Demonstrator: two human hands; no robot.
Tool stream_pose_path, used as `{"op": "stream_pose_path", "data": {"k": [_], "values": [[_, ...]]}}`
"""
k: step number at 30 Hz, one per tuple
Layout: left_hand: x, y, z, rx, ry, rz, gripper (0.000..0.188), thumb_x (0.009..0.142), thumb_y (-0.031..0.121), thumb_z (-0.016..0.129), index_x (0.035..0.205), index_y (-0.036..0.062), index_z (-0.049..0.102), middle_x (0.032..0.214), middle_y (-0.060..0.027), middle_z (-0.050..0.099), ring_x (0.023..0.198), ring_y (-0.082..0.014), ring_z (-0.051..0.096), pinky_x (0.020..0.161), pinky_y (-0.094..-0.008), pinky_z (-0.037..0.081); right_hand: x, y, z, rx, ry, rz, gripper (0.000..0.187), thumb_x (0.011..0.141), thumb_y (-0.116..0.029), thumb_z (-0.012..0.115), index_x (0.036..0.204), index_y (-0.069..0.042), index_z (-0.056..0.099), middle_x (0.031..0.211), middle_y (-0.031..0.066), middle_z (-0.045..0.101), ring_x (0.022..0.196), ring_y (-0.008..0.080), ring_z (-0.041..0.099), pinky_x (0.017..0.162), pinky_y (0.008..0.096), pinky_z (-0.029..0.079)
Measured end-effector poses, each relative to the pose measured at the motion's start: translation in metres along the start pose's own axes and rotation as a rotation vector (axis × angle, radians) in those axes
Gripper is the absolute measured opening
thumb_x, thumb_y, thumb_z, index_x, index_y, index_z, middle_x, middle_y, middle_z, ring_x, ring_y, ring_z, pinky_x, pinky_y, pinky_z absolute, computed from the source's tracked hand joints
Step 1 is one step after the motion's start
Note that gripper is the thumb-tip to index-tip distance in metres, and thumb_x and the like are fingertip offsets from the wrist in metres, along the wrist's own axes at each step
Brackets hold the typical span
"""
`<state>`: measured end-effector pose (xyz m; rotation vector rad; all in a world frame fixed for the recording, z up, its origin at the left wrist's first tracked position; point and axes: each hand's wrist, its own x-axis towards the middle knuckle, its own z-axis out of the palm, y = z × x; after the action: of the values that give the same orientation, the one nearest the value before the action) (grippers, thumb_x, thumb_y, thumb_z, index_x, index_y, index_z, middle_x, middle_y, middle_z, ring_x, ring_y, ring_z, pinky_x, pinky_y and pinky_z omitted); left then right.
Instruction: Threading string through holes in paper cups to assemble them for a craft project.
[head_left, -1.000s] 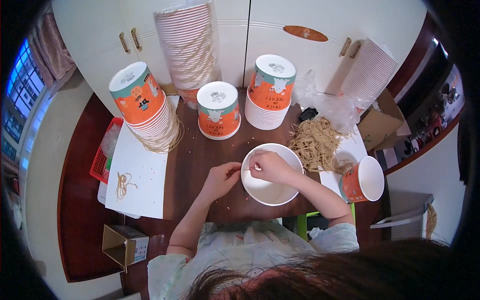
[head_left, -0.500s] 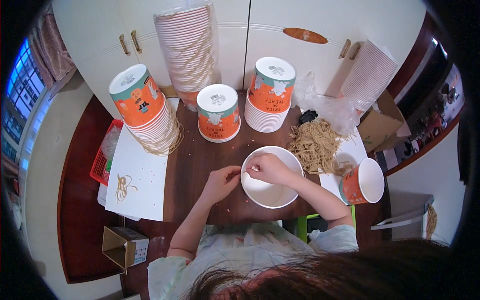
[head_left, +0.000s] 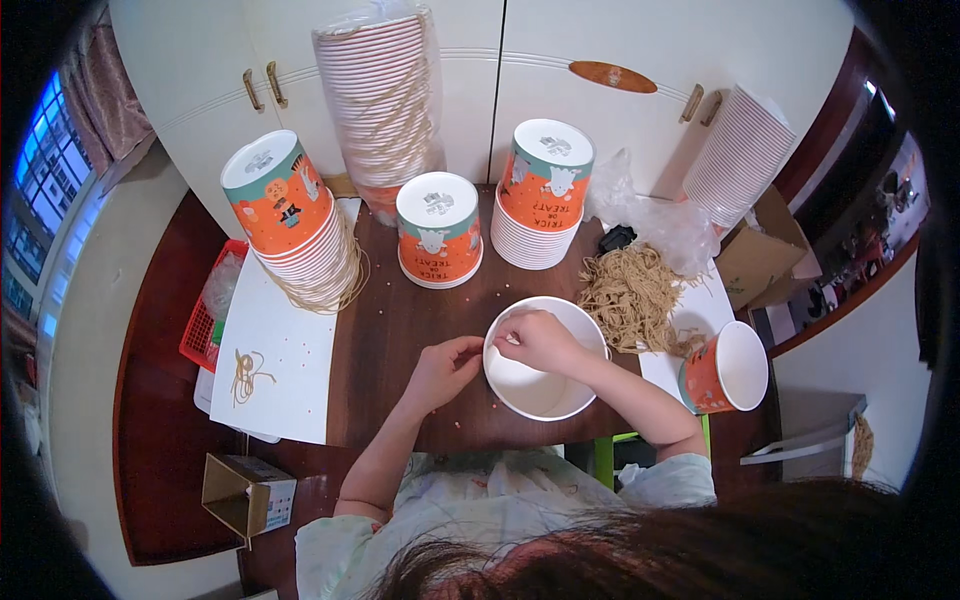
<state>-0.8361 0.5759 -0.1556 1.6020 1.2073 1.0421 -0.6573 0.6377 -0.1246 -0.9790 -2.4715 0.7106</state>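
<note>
A white-lined paper bucket stands at the near edge of the brown table, its mouth facing up. My right hand reaches inside its mouth, finger and thumb pinched together by the left wall. Whatever lies in that pinch is too small to name. Outside the same wall, my left hand has curled fingers touching the bucket near the rim; its fingertips are partly hidden, and any small thing in them cannot be made out. A tangled heap of tan cord lies just beyond the bucket to the right.
Upside-down orange buckets stand at the back: a left stack with cords looped round it, a middle one and a right stack. Behind rises a tall wrapped stack. Another bucket tilts at the right edge. Loose cords lie left.
</note>
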Motion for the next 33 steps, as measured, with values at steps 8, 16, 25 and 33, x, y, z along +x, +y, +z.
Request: {"op": "stream_pose_path", "data": {"k": [8,16,25,33], "values": [[-0.001,0.005,0.0,0.008,0.009,-0.015,0.024,0.078,0.005,0.054,0.102,-0.0003,0.058,0.088,-0.0115,0.064,0.079,-0.0144,0.062,0.07,-0.0261,0.049,-0.001,0.0,0.002,-0.005,0.011,0.014,0.013,0.069,-0.017,0.058,0.07,-0.006,0.063,0.071,0.0116,0.061,0.068,0.0293,0.059,0.062,0.0392,0.047],[-0.002,0.006,0.001,0.009,0.022,-0.042,0.024,0.078,0.005,0.055,0.101,0.0005,0.058,0.087,-0.0117,0.064,0.077,-0.0149,0.062,0.069,-0.0258,0.048,-0.001,-0.002,0.002,-0.023,-0.002,0.022,0.015,0.07,-0.018,0.057,0.069,-0.004,0.063,0.072,0.0119,0.061,0.068,0.0309,0.058,0.062,0.0403,0.047],[-0.001,0.004,0.003,0.09,0.055,-0.049,0.021,0.078,0.008,0.057,0.098,0.0015,0.06,0.086,-0.0129,0.063,0.075,-0.0179,0.063,0.066,-0.0267,0.048,0.0,-0.005,0.0,0.01,-0.025,0.012,0.016,0.07,-0.018,0.057,0.07,-0.003,0.063,0.075,0.0122,0.061,0.07,0.0303,0.058,0.064,0.0401,0.047],[0.004,-0.002,0.005,0.154,0.132,0.103,0.015,0.077,0.009,0.058,0.089,0.0006,0.06,0.079,-0.014,0.061,0.069,-0.0238,0.062,0.062,-0.0291,0.048,0.001,-0.004,0.001,0.041,-0.036,-0.048,0.015,0.072,-0.017,0.056,0.072,-0.003,0.062,0.076,0.013,0.06,0.071,0.0302,0.058,0.066,0.0393,0.046]]}}
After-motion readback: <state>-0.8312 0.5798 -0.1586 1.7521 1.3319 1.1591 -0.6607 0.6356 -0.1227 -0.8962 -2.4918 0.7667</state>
